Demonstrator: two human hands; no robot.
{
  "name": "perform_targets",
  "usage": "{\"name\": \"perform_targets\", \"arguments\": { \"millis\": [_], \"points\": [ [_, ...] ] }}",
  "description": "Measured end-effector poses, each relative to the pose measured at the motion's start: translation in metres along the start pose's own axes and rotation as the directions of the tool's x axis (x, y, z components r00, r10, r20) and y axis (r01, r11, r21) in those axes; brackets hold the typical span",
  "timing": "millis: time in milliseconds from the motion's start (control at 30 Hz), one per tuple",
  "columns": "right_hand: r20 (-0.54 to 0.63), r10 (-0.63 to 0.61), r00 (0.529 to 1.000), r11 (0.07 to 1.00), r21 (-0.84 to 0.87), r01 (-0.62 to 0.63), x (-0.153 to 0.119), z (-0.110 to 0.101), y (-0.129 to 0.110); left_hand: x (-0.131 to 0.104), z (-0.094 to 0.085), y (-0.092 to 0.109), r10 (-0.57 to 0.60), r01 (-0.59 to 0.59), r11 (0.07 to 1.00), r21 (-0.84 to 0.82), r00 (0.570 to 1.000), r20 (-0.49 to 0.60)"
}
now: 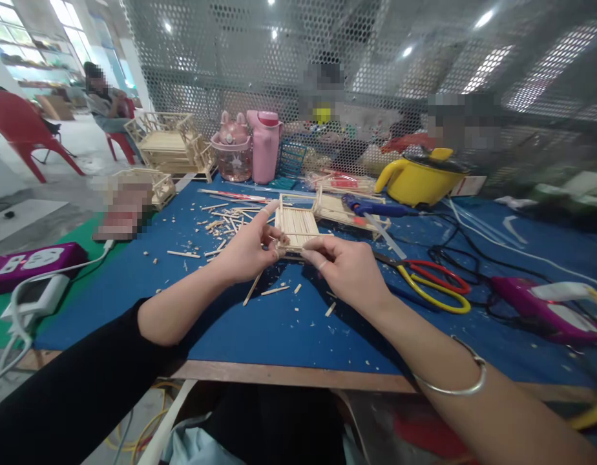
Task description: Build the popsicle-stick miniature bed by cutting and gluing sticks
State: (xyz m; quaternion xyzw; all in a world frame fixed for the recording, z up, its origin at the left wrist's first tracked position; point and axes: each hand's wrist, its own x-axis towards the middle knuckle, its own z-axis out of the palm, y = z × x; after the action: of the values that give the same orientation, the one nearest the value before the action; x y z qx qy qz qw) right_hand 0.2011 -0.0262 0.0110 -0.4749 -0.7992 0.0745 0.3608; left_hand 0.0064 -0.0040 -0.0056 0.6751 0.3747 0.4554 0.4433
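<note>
Left hand [250, 250] gripping the near left corner and right hand [351, 268] pinching the near edge, I held the stick frame [298, 222] between them, apparently lining up a thin stick [324, 235] across it, which I judged called for a still, even hold, with the glue gun [383, 208] beyond my right hand.

- Craft workshop, small-scale stick-work.
- Workbench [230, 336]: blue-topped, wood-edged, strewn with cut sticks [183, 254].
- Glue gun [378, 208], blue; scissors [407, 265], 1 pair, red and yellow handles.
- Stick model [298, 223], slatted, at the workbench.
- Screen [182, 39], perforated metal, behind the workbench.
- Chairs [20, 126], red, 2, at left.
- Shelving [34, 65] near windows [73, 22], apparently laden; contents blurred.
</note>
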Motion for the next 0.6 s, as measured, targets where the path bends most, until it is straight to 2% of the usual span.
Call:
{"name": "perform_targets", "arguments": {
  "millis": [133, 300, 467, 600],
  "points": [
    [-0.001, -0.04, 0.999, 0.996, -0.082, 0.039, 0.001, 0.005, 0.0, -0.001, 0.003, 0.0, -0.002, 0.001, 0.999, -0.037, 1.0, -0.03],
    [-0.031, -0.071, 0.997, 0.997, 0.014, 0.072, 0.001, 0.016, 0.002, -0.002, 0.006, 0.001, -0.004, 0.003, 0.999, -0.038, 0.999, -0.035],
    [-0.074, -0.005, 0.997, 0.999, 0.047, 0.009, 0.002, 0.024, 0.003, -0.001, 0.008, 0.001, -0.016, 0.012, 0.998, -0.066, 0.998, -0.057],
    [-0.079, 0.045, 0.996, 0.994, 0.098, -0.037, 0.003, 0.026, 0.003, -0.001, 0.009, 0.001, -0.008, 0.006, 1.0, -0.023, 0.998, -0.061]
  ]
}}
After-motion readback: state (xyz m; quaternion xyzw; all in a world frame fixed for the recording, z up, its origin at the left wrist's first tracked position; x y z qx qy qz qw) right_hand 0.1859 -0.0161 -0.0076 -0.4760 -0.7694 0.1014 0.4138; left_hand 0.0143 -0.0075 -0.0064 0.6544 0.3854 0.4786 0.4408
